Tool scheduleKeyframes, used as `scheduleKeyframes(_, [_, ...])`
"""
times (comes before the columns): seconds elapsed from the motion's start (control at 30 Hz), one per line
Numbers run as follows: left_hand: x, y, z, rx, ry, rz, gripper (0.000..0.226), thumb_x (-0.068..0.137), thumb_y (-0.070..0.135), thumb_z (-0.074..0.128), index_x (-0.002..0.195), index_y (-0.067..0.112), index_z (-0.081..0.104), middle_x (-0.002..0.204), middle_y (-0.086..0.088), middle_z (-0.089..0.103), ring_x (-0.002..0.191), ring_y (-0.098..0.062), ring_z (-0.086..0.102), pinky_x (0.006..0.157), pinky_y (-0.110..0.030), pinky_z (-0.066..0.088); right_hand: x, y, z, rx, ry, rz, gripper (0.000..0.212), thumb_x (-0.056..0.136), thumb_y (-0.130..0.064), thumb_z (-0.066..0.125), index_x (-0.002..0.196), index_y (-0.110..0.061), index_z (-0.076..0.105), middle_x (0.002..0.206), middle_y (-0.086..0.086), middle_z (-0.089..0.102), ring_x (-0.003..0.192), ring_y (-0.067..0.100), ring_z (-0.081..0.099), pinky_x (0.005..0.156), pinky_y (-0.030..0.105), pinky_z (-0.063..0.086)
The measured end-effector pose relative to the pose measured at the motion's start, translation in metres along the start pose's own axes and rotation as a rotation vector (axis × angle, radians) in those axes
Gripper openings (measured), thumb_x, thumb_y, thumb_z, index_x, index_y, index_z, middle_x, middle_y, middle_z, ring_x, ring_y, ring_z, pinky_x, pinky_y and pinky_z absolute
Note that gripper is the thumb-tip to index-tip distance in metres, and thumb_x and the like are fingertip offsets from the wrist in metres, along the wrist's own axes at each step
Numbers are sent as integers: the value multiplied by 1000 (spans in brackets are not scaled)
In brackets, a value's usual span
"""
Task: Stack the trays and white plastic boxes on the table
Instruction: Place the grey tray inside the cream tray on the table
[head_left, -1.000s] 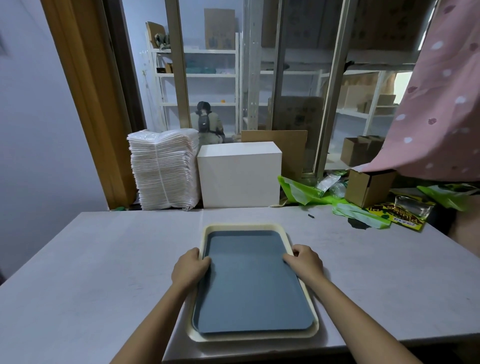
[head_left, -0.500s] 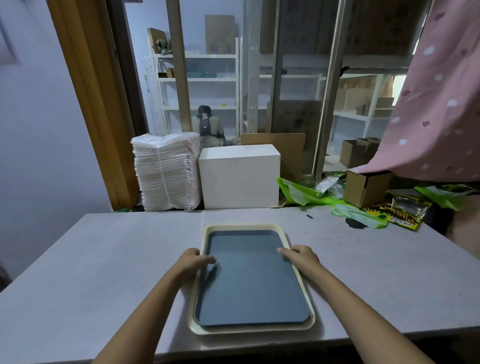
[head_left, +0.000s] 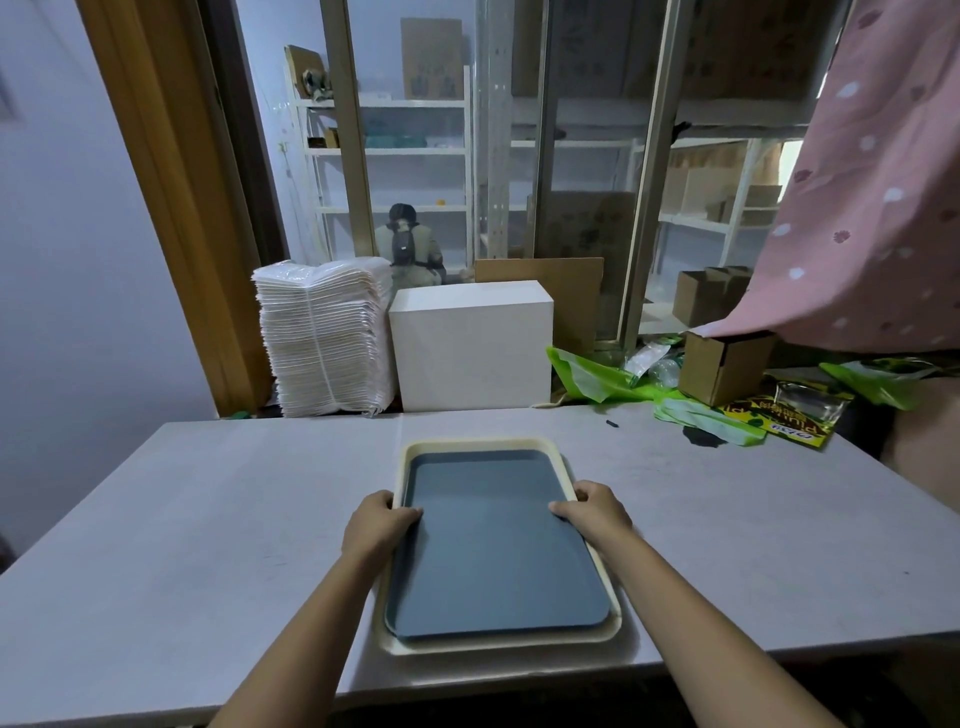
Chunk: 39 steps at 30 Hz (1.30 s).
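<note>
1. 2 trays were already nested near the tabletop (head_left: 208, 519) front edge: a grey tray (head_left: 498, 545) inside a cream tray (head_left: 592, 636).
2. my left hand (head_left: 376, 527) and right hand (head_left: 597, 506) gripped the rims.
3. white plastic boxes (head_left: 324, 338) sat unstacked behind, thin and ribbed; the trays looked smooth and rigid.

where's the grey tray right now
In the head view the grey tray lies nested inside the cream tray at the table's near-centre edge, with the left hand and right hand gripping its sides.
</note>
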<state>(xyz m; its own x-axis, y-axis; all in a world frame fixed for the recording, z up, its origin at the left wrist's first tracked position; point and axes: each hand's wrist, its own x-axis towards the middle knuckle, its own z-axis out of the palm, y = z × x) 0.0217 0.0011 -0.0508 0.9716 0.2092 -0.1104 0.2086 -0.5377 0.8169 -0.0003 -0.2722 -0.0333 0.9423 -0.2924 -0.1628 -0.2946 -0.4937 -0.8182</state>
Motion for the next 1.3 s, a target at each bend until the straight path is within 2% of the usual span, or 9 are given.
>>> scheduleKeyframes(0.2, [-4, 11, -12, -58, -114, -11, 35, 82, 39, 68, 73, 8, 55, 68, -8, 52, 64, -19, 48, 59, -29, 35, -2, -3, -2, 119, -36, 32, 13, 82, -30, 68, 83, -17, 65, 92, 4, 71, 86, 22, 68, 82, 37, 58])
scheduleKeyframes(0.27, [-13, 12, -27, -120, -255, -38, 38, 81, 42, 70, 75, 7, 57, 66, -5, 48, 64, -17, 47, 57, -28, 35, -9, -4, -10, 269, -109, 68, 14, 82, -27, 72, 83, -15, 64, 89, 5, 71, 81, 20, 68, 72, 33, 58])
scheduleKeyframes(0.33, [-18, 3, -36, -199, -331, -32, 43, 70, 45, 74, 86, 6, 63, 77, -11, 61, 74, -24, 59, 66, -32, 48, -17, -1, -19, 401, -177, 84, 15, 80, -18, 74, 88, -13, 63, 87, 5, 69, 78, 18, 67, 61, 27, 54])
scheduleKeyframes(0.4, [-26, -5, -40, -193, -317, 10, 45, 65, 44, 74, 89, 7, 65, 86, -15, 67, 80, -25, 64, 73, -36, 52, -23, 4, -22, 437, -209, 68, 19, 78, -9, 74, 91, -14, 61, 89, 6, 69, 81, 20, 68, 64, 28, 54])
scheduleKeyframes(0.53, [-31, -8, -28, 12, -212, 94, 32, 79, 38, 71, 72, 12, 55, 71, -3, 58, 66, -17, 54, 57, -27, 41, -28, 9, -15, 283, -142, -5, 15, 78, -4, 70, 90, -13, 66, 91, 6, 71, 80, 20, 68, 69, 30, 57])
scheduleKeyframes(0.63, [-28, -4, -19, 114, -144, 69, 33, 80, 39, 64, 80, 6, 64, 83, -10, 68, 79, -24, 64, 68, -32, 50, -26, 10, -11, 258, -100, -10, 9, 79, -5, 68, 80, -15, 68, 86, 5, 72, 79, 22, 70, 76, 37, 59])
scheduleKeyframes(0.73, [-24, -1, -16, 100, -106, 7, 28, 80, 31, 65, 69, 7, 58, 75, -11, 63, 68, -23, 57, 61, -29, 42, -25, 12, -7, 225, -53, 14, 10, 76, -11, 69, 74, -21, 69, 82, 1, 74, 80, 23, 71, 80, 42, 59])
scheduleKeyframes(1.13, [-17, 6, -17, 47, -156, -122, 22, 75, 28, 66, 67, 11, 55, 65, -6, 55, 62, -22, 49, 60, -26, 37, -26, -1, -2, 110, 78, 95, 16, 74, -24, 69, 66, -14, 60, 78, 4, 72, 77, 24, 70, 61, 26, 47])
scheduleKeyframes(1.3, [-20, 9, -20, 81, -177, -82, 32, 81, 32, 65, 61, 12, 49, 62, -3, 48, 58, -17, 45, 54, -23, 35, -26, 3, -3, 171, 39, 105, 18, 72, -26, 70, 66, -12, 61, 80, 8, 74, 82, 28, 72, 70, 34, 55])
